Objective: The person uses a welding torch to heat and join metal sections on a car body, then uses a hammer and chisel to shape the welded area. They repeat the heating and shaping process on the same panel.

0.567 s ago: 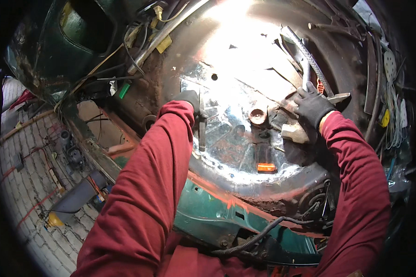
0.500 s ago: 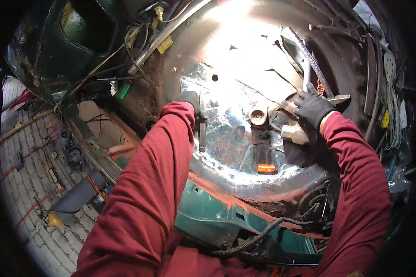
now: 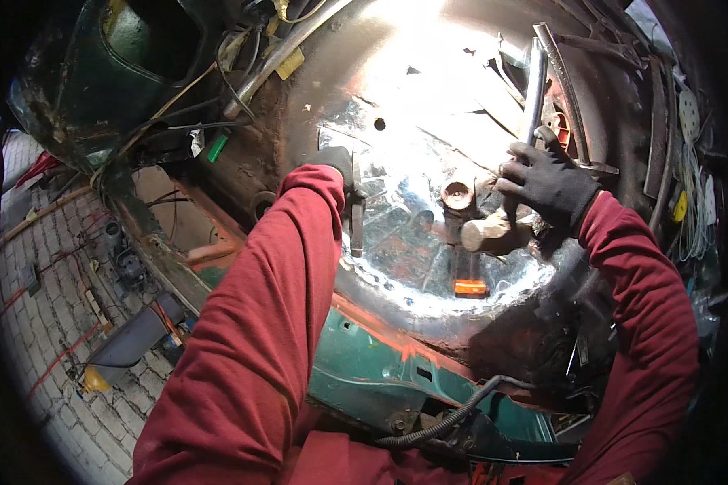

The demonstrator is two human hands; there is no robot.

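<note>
In a dark grey glove, my right hand (image 3: 552, 182) is closed round a hammer (image 3: 495, 234). Its blunt head is nearest me, and its smooth metal handle points away past my fingers. Beneath is a round, worn metal well (image 3: 404, 234) with shiny patches. My gloved left hand (image 3: 337, 162) is at the left of the shiny area, its fingers mostly hidden by the red sleeve. A dark flat metal bar (image 3: 357, 230) lies right beside it; I cannot tell whether the hand grips it. Just right of the hammer is a second hammer with a ridged handle (image 3: 565, 97).
A round rusty fitting (image 3: 458, 194) rises from the well, with an orange piece (image 3: 470, 287) closer to me. A metal tube (image 3: 279, 61) and wires lie at upper left. Pale cords (image 3: 696, 202) hang at right. A corrugated hose (image 3: 441, 424) crosses the green front edge (image 3: 364, 364).
My right hand has taken the hammer up, and its head has shifted left while the handle swung more upright. My left hand has stayed nearly in place.
</note>
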